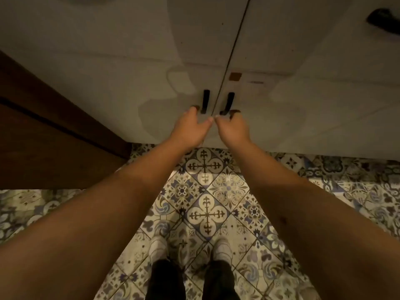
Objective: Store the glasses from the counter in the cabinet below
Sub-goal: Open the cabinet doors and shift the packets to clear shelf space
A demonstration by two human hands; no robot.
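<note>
Two white cabinet doors meet at a dark seam below the counter; the left door [134, 100] and the right door [303, 109] are both closed. Each carries a short black handle, the left handle [205, 101] and the right handle [229, 102]. My left hand [191, 126] reaches just under the left handle, fingers spread, fingertips touching the door. Just below the right handle is my right hand [232, 126], fingers curled toward its lower end. Neither hand holds anything. No glasses are in view.
A dark wooden panel [47, 135] stands at the left of the cabinet. Patterned floor tiles [207, 213] lie underfoot, with my two white shoes [188, 250] close to the cabinet base. Another black handle [383, 20] sits at the top right.
</note>
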